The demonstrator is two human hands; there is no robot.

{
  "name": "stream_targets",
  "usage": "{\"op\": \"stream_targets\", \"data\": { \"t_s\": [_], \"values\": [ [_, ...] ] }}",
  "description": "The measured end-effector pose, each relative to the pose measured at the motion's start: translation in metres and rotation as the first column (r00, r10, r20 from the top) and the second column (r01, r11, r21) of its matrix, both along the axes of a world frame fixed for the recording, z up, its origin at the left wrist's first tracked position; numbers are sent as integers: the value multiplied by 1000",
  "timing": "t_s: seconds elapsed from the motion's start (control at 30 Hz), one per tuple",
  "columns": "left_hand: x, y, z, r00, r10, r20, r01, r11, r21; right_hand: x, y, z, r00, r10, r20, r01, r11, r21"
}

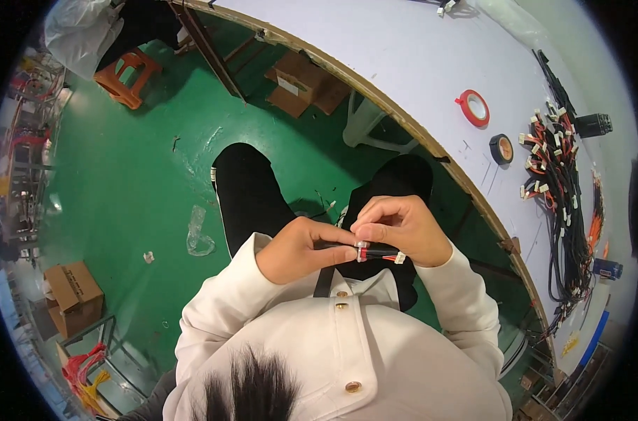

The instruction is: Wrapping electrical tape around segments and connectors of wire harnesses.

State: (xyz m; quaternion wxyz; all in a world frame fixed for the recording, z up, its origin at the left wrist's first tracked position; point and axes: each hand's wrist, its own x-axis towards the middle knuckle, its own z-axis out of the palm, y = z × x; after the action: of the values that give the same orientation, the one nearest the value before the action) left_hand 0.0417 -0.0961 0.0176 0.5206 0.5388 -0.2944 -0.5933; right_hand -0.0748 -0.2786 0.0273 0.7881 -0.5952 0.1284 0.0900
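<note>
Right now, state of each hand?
Left hand: closed, pinching a black cable with a white connector.
Right hand: fingertips drawn close together at the cable; whether they grip it can't be told.

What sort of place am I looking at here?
Probably a small workshop where wiring is handled: a heap of cables with white plugs lies on the pale table, near a roll of red tape and a roll of black tape.

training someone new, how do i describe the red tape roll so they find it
Start at the large white table. Look just left of the black cable bundle lying on it. Pick the red roll, farther from the person than the black roll.
</note>
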Motion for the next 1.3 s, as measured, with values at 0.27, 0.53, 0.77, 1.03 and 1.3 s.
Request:
{"op": "stream_targets", "data": {
  "t_s": [0.27,0.53,0.77,1.03,1.3],
  "values": [
    [-11,0,1,998,54,27,-53,998,-34,-6,-2,-8,998,20,-52,-10,982,189],
    [-16,-2,5,993,95,71,-90,993,-78,-13,-2,-10,994,-51,-91,68,980,186],
    [-19,-5,4,996,75,39,-73,996,-52,-10,1,-16,985,-170,-37,173,980,96],
    [-17,0,-11,990,86,-108,-99,988,-118,-10,7,-21,961,-240,-140,273,909,316],
    [-21,5,-5,997,74,-38,-80,970,-229,-11,9,-24,975,-149,-167,207,883,422]
  ]
}}
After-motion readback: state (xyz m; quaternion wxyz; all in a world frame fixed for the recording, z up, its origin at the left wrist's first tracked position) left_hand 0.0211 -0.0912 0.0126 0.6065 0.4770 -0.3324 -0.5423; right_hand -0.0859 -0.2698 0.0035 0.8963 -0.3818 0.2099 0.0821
